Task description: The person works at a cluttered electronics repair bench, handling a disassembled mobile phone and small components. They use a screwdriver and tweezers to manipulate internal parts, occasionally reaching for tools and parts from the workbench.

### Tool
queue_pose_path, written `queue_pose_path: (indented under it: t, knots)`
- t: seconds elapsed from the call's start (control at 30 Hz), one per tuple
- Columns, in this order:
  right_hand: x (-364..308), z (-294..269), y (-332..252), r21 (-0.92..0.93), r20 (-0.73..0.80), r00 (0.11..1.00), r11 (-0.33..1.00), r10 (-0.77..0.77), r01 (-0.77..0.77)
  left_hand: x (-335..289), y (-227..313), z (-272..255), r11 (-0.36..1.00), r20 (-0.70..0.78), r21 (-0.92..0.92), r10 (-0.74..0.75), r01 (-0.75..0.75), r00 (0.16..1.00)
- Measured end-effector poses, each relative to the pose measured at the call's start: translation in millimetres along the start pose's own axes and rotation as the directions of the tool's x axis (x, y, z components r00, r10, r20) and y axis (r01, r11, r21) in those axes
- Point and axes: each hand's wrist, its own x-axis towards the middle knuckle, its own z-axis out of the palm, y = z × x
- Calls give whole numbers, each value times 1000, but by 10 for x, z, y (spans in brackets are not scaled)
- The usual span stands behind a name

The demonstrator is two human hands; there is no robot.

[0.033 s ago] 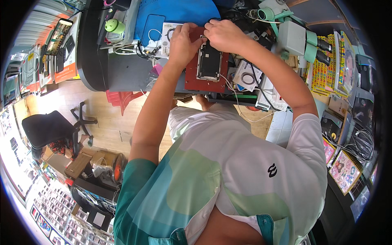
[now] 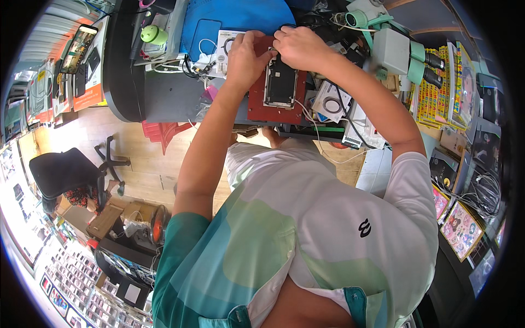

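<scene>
Fingers [image 2: 257,41] of the left hand [image 2: 246,57] and right hand [image 2: 298,46] pinch at the top edge of the phone [image 2: 280,82], which lies on a red mat [image 2: 257,104] on the table [image 2: 164,95].

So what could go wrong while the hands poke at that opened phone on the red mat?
1. Both hands, left hand and right hand, pinch at the top edge of the opened phone; a slip might bend or scratch something small inside.
2. The red mat sits near the desk's front edge, so a hard push could slide the phone off.
3. A white cable trails beside the mat; the right forearm might snag it.
</scene>
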Motion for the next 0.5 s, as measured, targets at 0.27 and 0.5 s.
queue_pose_path:
  t: [0.27,0.5]
  knots:
    - [41,43,27,-40,-60,998,999,-2,0,79,-17,8,1000,12,4,-5,5,1000]
    - [53,73,19,-49,-65,998,999,6,-9,88,-28,-2,1000,11,7,-4,4,1000]
